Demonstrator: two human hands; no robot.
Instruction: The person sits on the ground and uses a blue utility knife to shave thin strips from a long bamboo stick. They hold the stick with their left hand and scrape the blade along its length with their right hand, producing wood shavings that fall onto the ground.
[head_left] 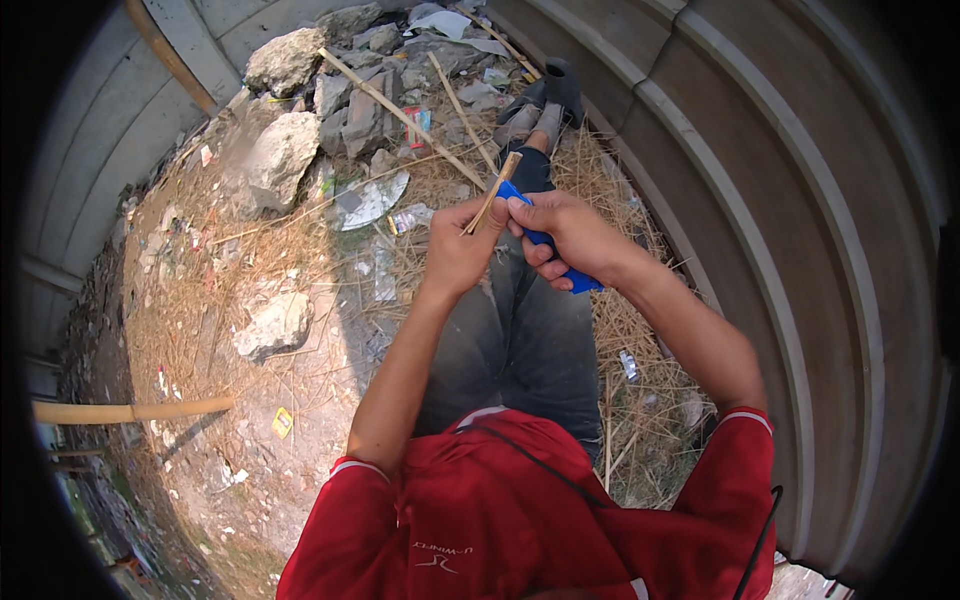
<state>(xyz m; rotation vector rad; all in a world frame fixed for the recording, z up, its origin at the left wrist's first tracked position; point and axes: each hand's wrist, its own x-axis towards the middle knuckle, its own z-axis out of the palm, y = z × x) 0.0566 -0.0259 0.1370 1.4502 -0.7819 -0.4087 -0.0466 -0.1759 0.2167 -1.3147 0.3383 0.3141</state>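
In front of my lap, my left hand (pixel 462 250) is closed round the lower part of a short bundle of split bamboo strips (pixel 508 167), whose tips point up and away. My right hand (pixel 570 232) is wrapped round a long, flat blue object (pixel 585 281). Its far end lies against the strips, close to my left fingers, and its near end sticks out below my right palm. Whether it is a handled tool or a folded strip, I cannot tell. Both hands meet above my outstretched legs (pixel 510 330).
Corrugated metal sheeting (pixel 800 250) rises close on the right. Broken rocks (pixel 283 160) and bamboo poles (pixel 400 112) lie ahead, beyond a loose pale stone (pixel 275 327). A thicker bamboo pole (pixel 140 411) juts in from the left. Dry straw (pixel 650 455) and litter cover the ground.
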